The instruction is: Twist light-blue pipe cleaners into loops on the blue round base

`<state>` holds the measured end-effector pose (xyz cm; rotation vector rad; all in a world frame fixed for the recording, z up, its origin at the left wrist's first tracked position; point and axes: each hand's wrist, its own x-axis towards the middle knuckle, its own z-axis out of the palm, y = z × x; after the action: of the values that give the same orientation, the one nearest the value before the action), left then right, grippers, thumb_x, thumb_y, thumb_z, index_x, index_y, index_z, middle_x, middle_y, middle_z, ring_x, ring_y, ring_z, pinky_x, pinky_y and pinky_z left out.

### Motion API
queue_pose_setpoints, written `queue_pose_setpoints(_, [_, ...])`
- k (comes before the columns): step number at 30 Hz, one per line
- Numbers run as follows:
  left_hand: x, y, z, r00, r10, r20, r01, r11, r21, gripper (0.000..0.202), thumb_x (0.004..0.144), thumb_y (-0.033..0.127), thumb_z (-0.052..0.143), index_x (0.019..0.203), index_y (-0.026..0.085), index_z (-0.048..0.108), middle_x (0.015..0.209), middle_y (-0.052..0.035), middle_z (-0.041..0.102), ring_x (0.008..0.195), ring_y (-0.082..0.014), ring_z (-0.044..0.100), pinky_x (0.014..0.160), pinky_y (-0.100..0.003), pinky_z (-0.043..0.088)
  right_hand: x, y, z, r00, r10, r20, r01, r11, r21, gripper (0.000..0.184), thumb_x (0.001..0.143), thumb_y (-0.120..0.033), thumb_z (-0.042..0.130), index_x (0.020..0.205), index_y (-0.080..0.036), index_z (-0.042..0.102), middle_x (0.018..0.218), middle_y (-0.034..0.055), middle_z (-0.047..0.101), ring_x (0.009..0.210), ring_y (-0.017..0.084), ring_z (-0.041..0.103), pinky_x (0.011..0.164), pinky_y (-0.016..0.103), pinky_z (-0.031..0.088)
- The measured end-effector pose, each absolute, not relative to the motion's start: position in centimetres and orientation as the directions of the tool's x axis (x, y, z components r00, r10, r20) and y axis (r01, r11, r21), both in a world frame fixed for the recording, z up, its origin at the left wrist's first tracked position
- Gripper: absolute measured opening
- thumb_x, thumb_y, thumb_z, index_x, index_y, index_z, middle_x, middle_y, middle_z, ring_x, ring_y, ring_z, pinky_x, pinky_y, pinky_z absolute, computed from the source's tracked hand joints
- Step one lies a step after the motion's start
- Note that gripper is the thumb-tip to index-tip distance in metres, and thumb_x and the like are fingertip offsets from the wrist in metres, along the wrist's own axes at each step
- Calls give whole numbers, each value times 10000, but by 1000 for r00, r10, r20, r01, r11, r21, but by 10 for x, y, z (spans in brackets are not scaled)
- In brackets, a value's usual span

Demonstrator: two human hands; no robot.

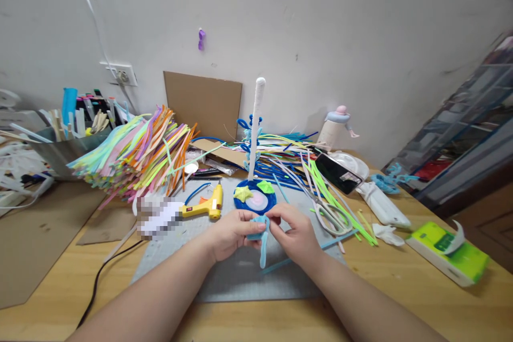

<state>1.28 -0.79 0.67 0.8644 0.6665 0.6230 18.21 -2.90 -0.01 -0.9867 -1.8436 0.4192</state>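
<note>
Blue pipe cleaner above the mat, pinched by closed fingers of left hand and right hand. Upper part already coiled, tail not yet, hanging loose toward mat.

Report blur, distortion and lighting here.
Head view: soft even light, faint shadows; the wide lens tilts and blurs the shelves at right; a pixelated patch beside the glue gun; left hand, right hand and blue pipe cleaner are sharp.

A home craft corner is indicated by heaped pipe cleaners, a glue gun, scissors and a cutting mat.
</note>
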Motion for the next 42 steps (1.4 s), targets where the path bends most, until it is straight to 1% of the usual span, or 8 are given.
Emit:
queue_pose_setpoints(8, [11, -8, 7, 633, 740, -229, -214, 452, 866, 210, 600, 249, 744, 688, 112, 610, 619, -7, 576, 545, -92, 541, 541, -223, 423, 180, -29, -2, -197, 824, 531, 378, 564, -734, 118, 760, -88, 530, 764, -188, 593, 693, 2, 552, 638, 130, 518, 610, 255, 421])
queue_pose_setpoints(13, [9, -7, 5, 673, 708, -212, -145, 408, 901, 213, 618, 266, 728, 711, 110, 616, 623, -13, 579, 520, -80, 503, 481, -198, 347, 180, -28, -3, -239, 778, 581, 320, 628, -709, 167, 759, -79, 529, 806, -208, 624, 743, 16, 586, 711, 150, 549, 659, 277, 441])
queue_pose_setpoints(16, [9, -7, 6, 664, 721, -201, -141, 385, 912, 215, 617, 272, 730, 711, 121, 609, 626, 0, 570, 536, -77, 498, 493, -197, 344, 181, -28, -3, -249, 762, 598, 300, 648, -701, 183, 776, -90, 519, 836, -219, 635, 783, 29, 600, 753, 160, 562, 677, 287, 452])
queue_pose_setpoints(21, [9, -6, 9, 616, 775, -143, -57, 224, 973, 236, 621, 305, 726, 738, 128, 621, 613, 8, 576, 518, -67, 490, 480, -185, 323, 182, -29, -1, -252, 761, 598, 300, 649, -699, 178, 799, -112, 509, 864, -214, 639, 787, 37, 602, 753, 163, 568, 671, 297, 463])
queue_pose_setpoints(28, [7, -8, 16, 669, 706, -232, 53, 266, 962, 265, 566, 337, 752, 679, 126, 636, 532, 35, 532, 452, -53, 444, 465, -188, 329, 184, -32, 2, -299, 702, 646, 371, 709, -600, 152, 818, -125, 509, 866, -220, 618, 804, 39, 622, 788, 174, 569, 709, 319, 443])
queue_pose_setpoints(32, [7, -10, 20, 671, 712, -210, 42, 246, 968, 249, 568, 324, 752, 657, 126, 631, 530, 35, 531, 467, -54, 447, 478, -186, 335, 188, -32, 2, -327, 661, 675, 417, 742, -525, 167, 808, -108, 522, 880, -226, 615, 848, 42, 613, 814, 176, 563, 729, 326, 432])
queue_pose_setpoints(36, [5, -9, 22, 668, 721, -185, 10, 239, 971, 247, 572, 320, 750, 687, 131, 639, 591, 16, 580, 523, -77, 494, 539, -208, 386, 190, -32, 0, -307, 637, 707, 428, 756, -495, 190, 812, -99, 510, 904, -234, 607, 867, 43, 605, 846, 180, 554, 753, 334, 430])
queue_pose_setpoints(42, [5, -7, 18, 671, 721, -174, 39, 200, 979, 248, 574, 329, 748, 669, 126, 642, 540, 23, 550, 501, -78, 472, 531, -213, 355, 187, -31, 1, -350, 663, 662, 442, 740, -507, 166, 824, -134, 497, 879, -234, 617, 847, 45, 606, 793, 178, 558, 713, 329, 426])
